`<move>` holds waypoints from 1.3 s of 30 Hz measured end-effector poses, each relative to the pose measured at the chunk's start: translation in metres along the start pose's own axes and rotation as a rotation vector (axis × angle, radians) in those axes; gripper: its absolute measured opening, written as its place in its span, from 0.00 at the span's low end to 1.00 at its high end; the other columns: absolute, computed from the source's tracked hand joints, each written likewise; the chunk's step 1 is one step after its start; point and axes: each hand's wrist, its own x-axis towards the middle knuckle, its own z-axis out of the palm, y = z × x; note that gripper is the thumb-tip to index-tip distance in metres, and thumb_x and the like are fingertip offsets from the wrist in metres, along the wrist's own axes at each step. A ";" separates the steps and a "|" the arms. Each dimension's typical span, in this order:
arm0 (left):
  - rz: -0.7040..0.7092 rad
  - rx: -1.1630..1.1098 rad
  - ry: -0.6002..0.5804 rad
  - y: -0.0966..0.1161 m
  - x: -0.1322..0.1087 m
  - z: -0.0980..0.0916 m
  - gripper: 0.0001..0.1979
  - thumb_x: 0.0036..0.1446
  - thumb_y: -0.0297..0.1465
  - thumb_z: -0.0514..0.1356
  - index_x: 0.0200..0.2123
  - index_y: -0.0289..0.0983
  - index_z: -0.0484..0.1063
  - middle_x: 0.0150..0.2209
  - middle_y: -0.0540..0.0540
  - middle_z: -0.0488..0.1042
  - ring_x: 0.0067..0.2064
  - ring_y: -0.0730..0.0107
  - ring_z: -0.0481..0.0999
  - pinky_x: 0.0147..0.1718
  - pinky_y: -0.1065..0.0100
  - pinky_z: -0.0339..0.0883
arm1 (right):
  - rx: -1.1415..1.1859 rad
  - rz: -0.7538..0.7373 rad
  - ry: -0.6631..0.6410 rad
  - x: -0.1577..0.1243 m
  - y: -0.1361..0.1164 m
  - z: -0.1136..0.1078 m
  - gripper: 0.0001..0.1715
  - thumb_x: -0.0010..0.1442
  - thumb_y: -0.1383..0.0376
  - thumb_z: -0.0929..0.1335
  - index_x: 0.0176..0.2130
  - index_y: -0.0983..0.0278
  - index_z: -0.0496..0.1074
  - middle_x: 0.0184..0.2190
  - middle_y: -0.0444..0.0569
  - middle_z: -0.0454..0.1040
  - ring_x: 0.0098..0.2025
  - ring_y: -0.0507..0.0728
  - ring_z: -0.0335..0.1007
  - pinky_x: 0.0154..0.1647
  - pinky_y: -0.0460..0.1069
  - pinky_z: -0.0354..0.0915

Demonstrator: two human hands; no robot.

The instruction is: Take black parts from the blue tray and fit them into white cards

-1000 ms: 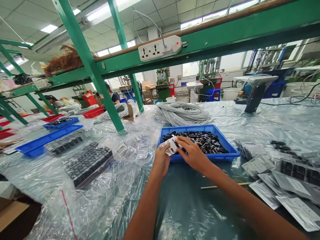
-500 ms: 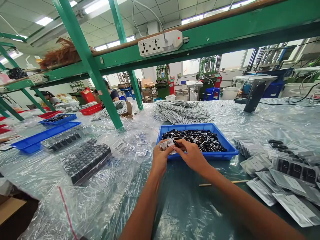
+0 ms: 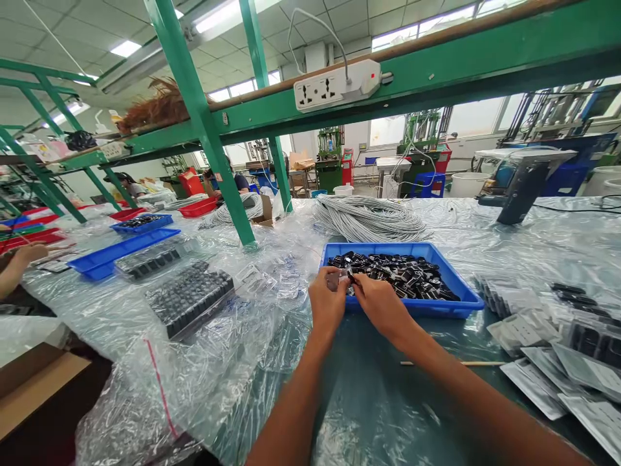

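Observation:
My left hand (image 3: 326, 301) is closed on a small clear plastic packet (image 3: 334, 279), held just over the near left edge of a blue tray (image 3: 468, 301). Close against it, my right hand (image 3: 381, 301) pinches a small black piece (image 3: 352, 277), whose exact kind is partly hidden by the fingers. The two hands nearly touch at the fingertips. Behind them, the tray is filled with small glossy black parts (image 3: 412, 278) with silvery faces. A thin wooden stick (image 3: 480, 364) lies on the table beyond my right forearm.
Flat packs (image 3: 536, 385) pile up at right. Blister trays of black parts (image 3: 191, 298) lie at left, beside an open cardboard box (image 3: 41, 388). Coiled grey cable (image 3: 371, 217) sits behind the tray. A green post (image 3: 223, 168) rises from the table. Another person's hand (image 3: 19, 265) shows far left.
The view has swung left, so everything appears shifted right, and another person's hand has come into view. My fingers have shifted slightly around the packet and the black piece.

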 end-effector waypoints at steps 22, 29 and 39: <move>0.602 0.359 0.044 0.001 0.006 0.001 0.14 0.60 0.31 0.53 0.48 0.35 0.68 0.49 0.36 0.69 0.55 0.53 0.68 0.57 0.51 0.62 | -0.676 0.085 -0.457 -0.104 0.032 -0.058 0.14 0.54 0.80 0.66 0.37 0.68 0.77 0.36 0.61 0.78 0.38 0.66 0.77 0.34 0.55 0.69; 0.626 0.236 -0.505 -0.004 -0.037 0.042 0.09 0.60 0.30 0.54 0.43 0.40 0.71 0.46 0.42 0.72 0.50 0.59 0.73 0.51 0.56 0.70 | -0.519 -0.292 -0.221 -0.159 0.043 -0.084 0.16 0.56 0.78 0.63 0.35 0.61 0.74 0.36 0.50 0.75 0.35 0.57 0.72 0.37 0.50 0.67; 0.543 0.166 -0.595 0.001 -0.037 0.043 0.09 0.61 0.34 0.52 0.39 0.40 0.72 0.40 0.44 0.74 0.40 0.62 0.76 0.41 0.61 0.72 | -0.431 0.414 -0.158 -0.223 0.116 -0.150 0.42 0.50 0.60 0.71 0.63 0.54 0.63 0.61 0.61 0.66 0.22 0.52 0.71 0.23 0.48 0.65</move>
